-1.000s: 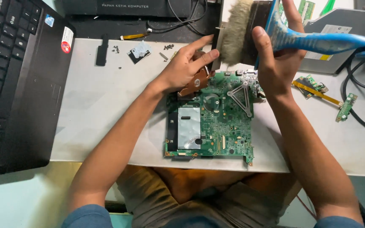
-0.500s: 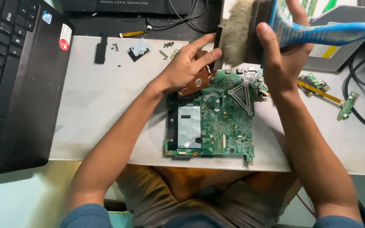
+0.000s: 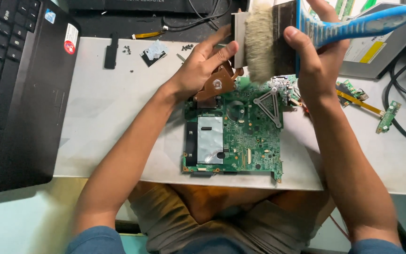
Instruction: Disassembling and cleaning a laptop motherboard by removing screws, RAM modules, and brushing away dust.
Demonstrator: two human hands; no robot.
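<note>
Since the earlier frames, both hands have lifted toward the far edge of the white table (image 3: 118,122), and the brush now sits higher above the green circuit board (image 3: 243,136), which has stayed put near the table's front edge.

Left of the board, the black laptop (image 3: 10,94) covers the table's left end, its keyboard running off the frame. Beyond the board on the right lies a grey optical drive (image 3: 372,51), partly hidden by the brush handle, with a black cable (image 3: 400,127) curling just past it.

The right hand (image 3: 318,61) is wrapped tightly around the blue-handled brush (image 3: 264,42), fingers curled closed over the ferrule, bristles hanging just above the board's far edge. The left hand (image 3: 203,66) rests at the board's far left corner, fingers bent narrowly and touching the brush's metal band, its heel over the copper heat sink (image 3: 214,87). Both forearms cross the table and hide parts of it.

Right of the board lie a small green board with a yellow ribbon (image 3: 353,94) and a narrow green strip board (image 3: 387,116). Left of the left hand sit a black strip (image 3: 111,51), a small chip piece (image 3: 154,51) and scattered screws (image 3: 186,47).
</note>
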